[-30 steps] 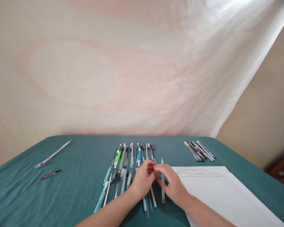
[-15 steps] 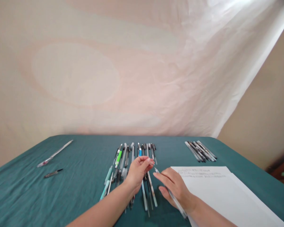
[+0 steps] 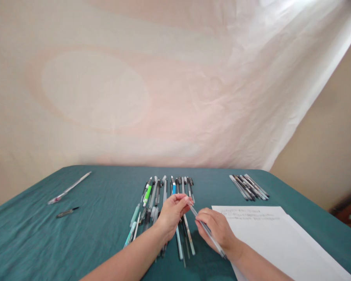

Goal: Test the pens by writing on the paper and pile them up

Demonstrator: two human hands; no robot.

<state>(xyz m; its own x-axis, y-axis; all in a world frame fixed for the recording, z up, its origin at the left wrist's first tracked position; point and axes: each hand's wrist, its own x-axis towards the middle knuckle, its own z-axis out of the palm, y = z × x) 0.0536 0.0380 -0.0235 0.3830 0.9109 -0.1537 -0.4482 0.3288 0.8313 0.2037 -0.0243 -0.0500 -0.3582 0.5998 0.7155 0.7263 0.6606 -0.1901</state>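
Observation:
A slim clear pen (image 3: 204,224) slants between my two hands above the table. My right hand (image 3: 219,231) is closed around its barrel, with the back end sticking out below the palm. The fingers of my left hand (image 3: 173,212) pinch a small clear pen cap (image 3: 189,201) at the pen's front end. Fingertips partly cover the cap, so how far it sits over the tip I cannot tell. Beneath and beyond my left hand lie several pens in rows, among them a bright green pen (image 3: 147,195) and a blue one (image 3: 174,189).
White paper sheets (image 3: 260,238) with handwritten lines lie at the right. Behind them is a group of pens (image 3: 248,187). A long pale pen (image 3: 70,188) and a short dark-tipped piece (image 3: 67,212) rest at the left on the green cloth (image 3: 105,222).
The pen in my right hand has moved up and left, so its front end now meets the cap in my left hand. My right fingers have closed more around the barrel.

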